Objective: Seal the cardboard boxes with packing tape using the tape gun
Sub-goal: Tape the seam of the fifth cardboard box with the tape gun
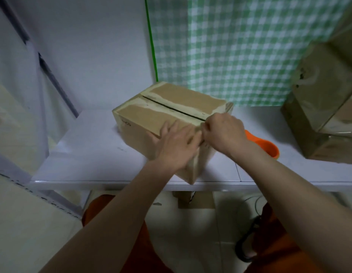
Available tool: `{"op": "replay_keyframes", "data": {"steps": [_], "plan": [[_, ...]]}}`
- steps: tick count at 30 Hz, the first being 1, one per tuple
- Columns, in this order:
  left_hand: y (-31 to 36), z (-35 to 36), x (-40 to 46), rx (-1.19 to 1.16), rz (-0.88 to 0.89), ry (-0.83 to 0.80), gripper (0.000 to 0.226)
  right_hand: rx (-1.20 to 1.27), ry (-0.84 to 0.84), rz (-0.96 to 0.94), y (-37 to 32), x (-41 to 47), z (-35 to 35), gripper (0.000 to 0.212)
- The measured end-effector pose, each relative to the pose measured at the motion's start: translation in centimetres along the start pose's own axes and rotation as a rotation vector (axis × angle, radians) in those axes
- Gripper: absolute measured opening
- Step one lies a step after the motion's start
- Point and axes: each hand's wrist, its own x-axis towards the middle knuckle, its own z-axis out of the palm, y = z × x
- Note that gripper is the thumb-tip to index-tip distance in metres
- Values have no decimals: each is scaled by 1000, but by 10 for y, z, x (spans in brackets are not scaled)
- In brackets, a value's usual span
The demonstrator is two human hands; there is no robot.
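Head view: cardboard box (pixel 151 117) under both hands, seam running away up-left. Left hand (pixel 175 146) flat, fingers straight, pressing near flap. Right hand (pixel 224 133) curled, pinching at seam's near end; tape unclear. Orange tape gun (pixel 267 147) just right of right wrist.

Small dark mark on cardboard box (pixel 143 123); unreadable; no other text.

Bare forearms (pixel 116 209), orange trousers (pixel 96 209)
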Motion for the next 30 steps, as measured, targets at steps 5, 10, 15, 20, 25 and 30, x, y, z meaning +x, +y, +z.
{"op": "replay_keyframes", "data": {"steps": [5,10,15,20,25,30], "plan": [[4,2,-19,98,79,-19,72,64,-16,88,34,52,15,45],[-20,0,-23,-53,184,15,55,112,-136,202,44,67,28,62],[-45,-12,-17,-169,221,-42,66,105,-74,247,43,52,24,60],[-58,-31,-4,38,156,-131,96,90,-131,287,39,26,13,61],[-37,-26,6,388,88,-138,115,120,-187,203,28,-2,14,61],[-16,-15,0,373,232,-44,105,247,-218,202,40,-8,17,55]]}}
